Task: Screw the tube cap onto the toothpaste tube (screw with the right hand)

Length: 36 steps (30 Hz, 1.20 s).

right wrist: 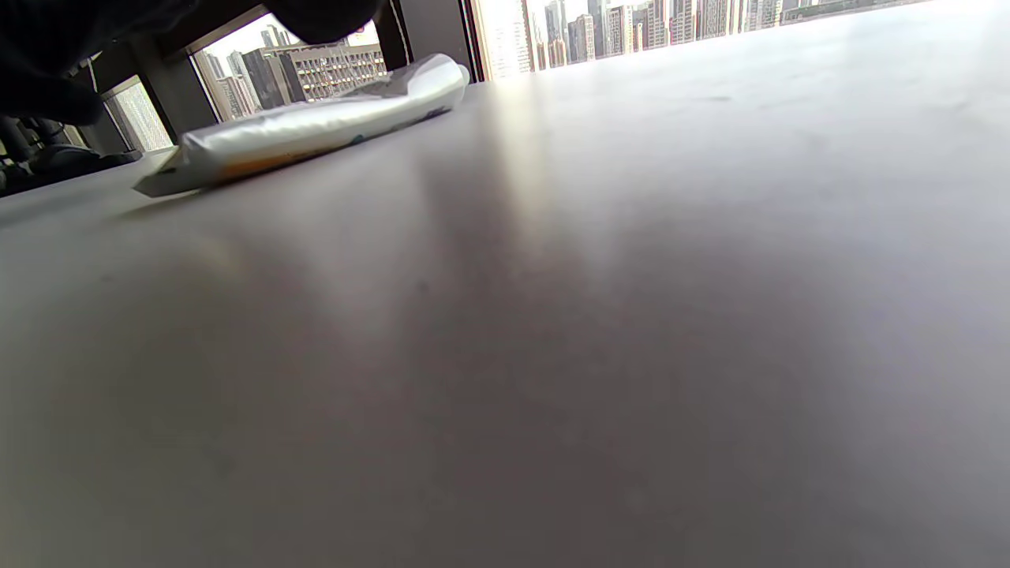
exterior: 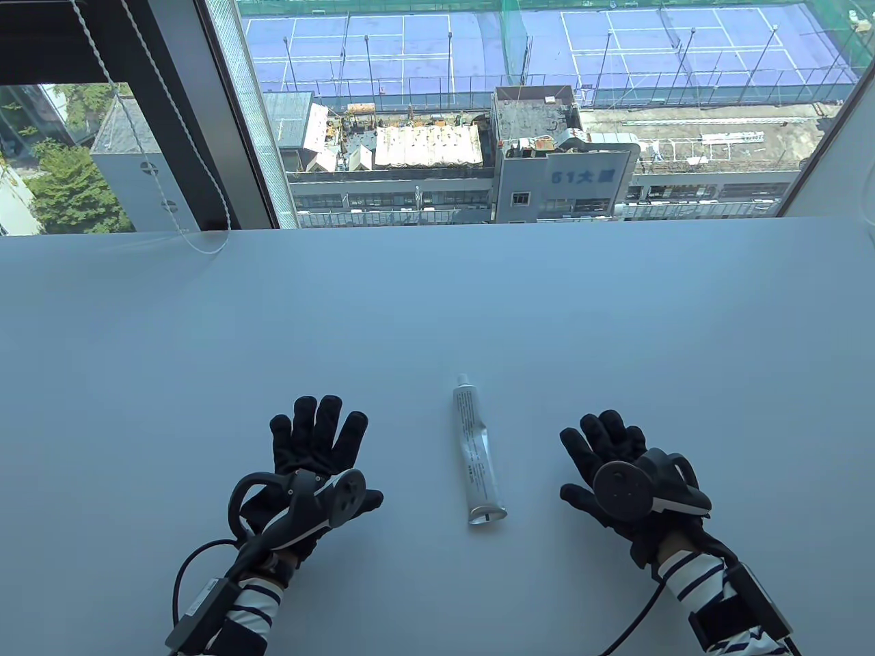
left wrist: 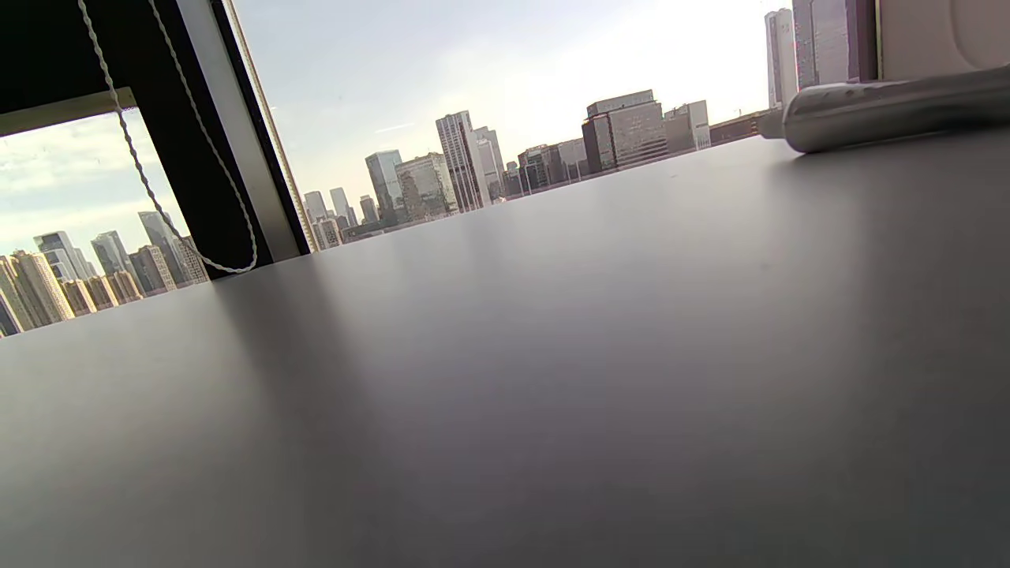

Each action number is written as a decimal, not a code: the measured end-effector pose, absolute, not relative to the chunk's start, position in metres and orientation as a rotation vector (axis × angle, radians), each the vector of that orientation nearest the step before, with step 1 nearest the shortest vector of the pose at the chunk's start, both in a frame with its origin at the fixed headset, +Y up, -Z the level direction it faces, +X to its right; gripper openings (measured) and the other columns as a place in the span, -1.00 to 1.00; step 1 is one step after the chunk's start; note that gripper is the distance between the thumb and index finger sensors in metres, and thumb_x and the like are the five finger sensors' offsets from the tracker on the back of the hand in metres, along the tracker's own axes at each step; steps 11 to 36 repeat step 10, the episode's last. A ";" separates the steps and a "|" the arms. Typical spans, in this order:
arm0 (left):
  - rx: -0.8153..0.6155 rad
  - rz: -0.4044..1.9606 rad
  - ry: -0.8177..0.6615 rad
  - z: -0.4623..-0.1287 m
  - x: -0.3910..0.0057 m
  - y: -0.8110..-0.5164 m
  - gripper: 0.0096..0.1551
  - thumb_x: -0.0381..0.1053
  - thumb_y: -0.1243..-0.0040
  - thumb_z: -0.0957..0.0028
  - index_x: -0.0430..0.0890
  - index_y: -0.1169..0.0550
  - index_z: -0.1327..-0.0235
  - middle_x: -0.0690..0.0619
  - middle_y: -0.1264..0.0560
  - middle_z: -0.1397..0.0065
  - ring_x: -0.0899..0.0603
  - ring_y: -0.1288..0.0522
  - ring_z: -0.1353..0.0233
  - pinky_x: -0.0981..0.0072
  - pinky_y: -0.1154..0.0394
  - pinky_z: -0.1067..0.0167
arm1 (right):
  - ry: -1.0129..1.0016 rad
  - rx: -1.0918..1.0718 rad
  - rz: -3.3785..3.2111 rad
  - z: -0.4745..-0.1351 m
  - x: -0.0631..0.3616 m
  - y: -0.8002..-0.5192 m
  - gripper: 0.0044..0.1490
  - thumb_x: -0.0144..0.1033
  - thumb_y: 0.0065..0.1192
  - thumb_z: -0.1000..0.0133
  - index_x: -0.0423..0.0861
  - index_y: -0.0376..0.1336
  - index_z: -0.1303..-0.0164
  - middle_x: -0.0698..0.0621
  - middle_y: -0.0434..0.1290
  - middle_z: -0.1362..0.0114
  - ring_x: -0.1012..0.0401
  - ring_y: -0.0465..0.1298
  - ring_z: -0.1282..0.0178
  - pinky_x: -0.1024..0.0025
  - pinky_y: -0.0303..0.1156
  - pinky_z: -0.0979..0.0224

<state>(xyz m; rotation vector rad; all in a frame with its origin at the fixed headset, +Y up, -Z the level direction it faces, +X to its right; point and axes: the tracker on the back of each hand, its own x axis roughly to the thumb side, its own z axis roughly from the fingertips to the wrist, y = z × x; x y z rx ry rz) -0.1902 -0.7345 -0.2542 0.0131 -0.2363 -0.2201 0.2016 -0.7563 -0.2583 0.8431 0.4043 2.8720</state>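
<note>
White toothpaste tube lying flat on the table
Its narrow nozzle end points toward the window, crimped end toward the person; left hand and right hand rest open, palms down, either side of it, touching nothing

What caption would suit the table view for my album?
Two gloved hands, left hand and right hand, rest flat beside a toothpaste tube.
</note>
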 end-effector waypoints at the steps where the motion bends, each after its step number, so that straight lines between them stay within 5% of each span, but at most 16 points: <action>1: 0.014 -0.221 -0.236 -0.254 -0.190 -0.735 0.31 0.76 0.17 0.31 0.27 0.39 -0.50 0.02 0.36 -0.74 -0.28 0.29 -0.78 -0.30 0.24 -0.63 | 0.408 0.841 2.874 -0.258 0.201 -0.756 -0.01 0.04 -0.25 -0.39 -0.27 -0.46 -0.73 -0.43 -0.50 -0.70 -0.38 -0.50 -0.59 -0.35 -0.44 -0.43; 36: 0.002 -0.203 -0.227 -0.254 -0.191 -0.734 0.29 0.76 0.17 0.29 0.27 0.35 -0.52 0.00 0.31 -0.76 -0.26 0.22 -0.79 -0.30 0.22 -0.63 | 0.428 0.834 2.879 -0.257 0.201 -0.758 -0.01 0.03 -0.25 -0.40 -0.27 -0.46 -0.73 -0.43 -0.50 -0.70 -0.39 -0.51 -0.58 -0.35 -0.44 -0.43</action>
